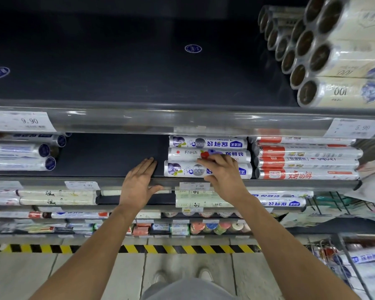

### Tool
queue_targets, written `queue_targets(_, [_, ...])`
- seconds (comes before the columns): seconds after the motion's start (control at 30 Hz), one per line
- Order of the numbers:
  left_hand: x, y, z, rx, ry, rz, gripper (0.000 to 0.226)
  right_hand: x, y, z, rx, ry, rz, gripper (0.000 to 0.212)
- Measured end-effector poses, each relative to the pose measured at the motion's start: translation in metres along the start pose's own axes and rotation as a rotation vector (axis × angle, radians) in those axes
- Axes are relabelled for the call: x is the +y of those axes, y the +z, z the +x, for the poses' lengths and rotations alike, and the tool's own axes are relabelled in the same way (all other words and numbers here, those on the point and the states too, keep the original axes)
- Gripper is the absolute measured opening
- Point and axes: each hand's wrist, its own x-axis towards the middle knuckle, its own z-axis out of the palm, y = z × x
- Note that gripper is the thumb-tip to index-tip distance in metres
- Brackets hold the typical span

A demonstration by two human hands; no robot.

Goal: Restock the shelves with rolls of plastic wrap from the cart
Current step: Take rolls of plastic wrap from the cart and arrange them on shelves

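Note:
Three white plastic wrap rolls lie side by side on the middle shelf (108, 156): a back roll (208, 142), a "Fresh" roll (188, 153) and a front roll (180, 169) with a blueberry print. My right hand (222, 173) lies over the front roll, with the fingers reaching onto the "Fresh" roll and the thumb at the roll's front side. Just left of the rolls, my left hand (139, 180) rests flat and open on the shelf's front edge, holding nothing. The wire cart (355, 269) with more rolls stands at the lower right.
Red-labelled rolls (307, 161) fill the shelf to the right, and blue-capped rolls (20, 154) lie at the far left. Stacked rolls (333, 61) sit on the top shelf's right end. Lower shelves hold more goods. Yellow-black tape (139, 249) marks the floor.

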Motion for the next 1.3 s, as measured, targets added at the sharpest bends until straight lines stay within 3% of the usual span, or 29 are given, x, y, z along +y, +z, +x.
queue_targets(0.3, [-0.004,0.005,0.001,-0.014,0.015,0.008,0.087,0.012,0.002,0.000,-0.006,0.037,0.064,0.049])
queue_targets(0.43, [0.001,0.004,-0.001,-0.030,-0.009,-0.070,0.078,0.012,0.006,-0.005,0.053,0.055,0.009,0.052])
queue_targets(0.6, [0.016,-0.003,-0.021,0.202,0.025,-0.151,0.047,0.004,0.009,-0.021,0.176,0.024,-0.078,0.054])
queue_targets(0.73, [0.035,-0.019,-0.043,0.314,0.086,-0.205,0.028,-0.011,0.006,-0.041,0.307,0.116,-0.133,0.029])
queue_targets(0.87, [0.044,-0.017,-0.058,0.172,0.284,-0.138,0.016,-0.026,0.012,-0.083,0.258,0.228,-0.158,0.007])
queue_targets(0.97, [0.048,-0.003,-0.067,0.047,0.386,-0.077,0.007,-0.042,0.020,-0.130,0.133,0.403,-0.196,0.005])
queue_targets(1.1, [0.063,0.015,-0.080,-0.156,0.549,-0.018,0.031,-0.063,0.028,-0.199,0.052,0.642,-0.207,0.010])
queue_targets(1.3, [0.101,0.038,-0.114,-0.387,0.756,0.006,0.026,-0.106,0.026,-0.300,0.085,0.960,-0.232,0.013])
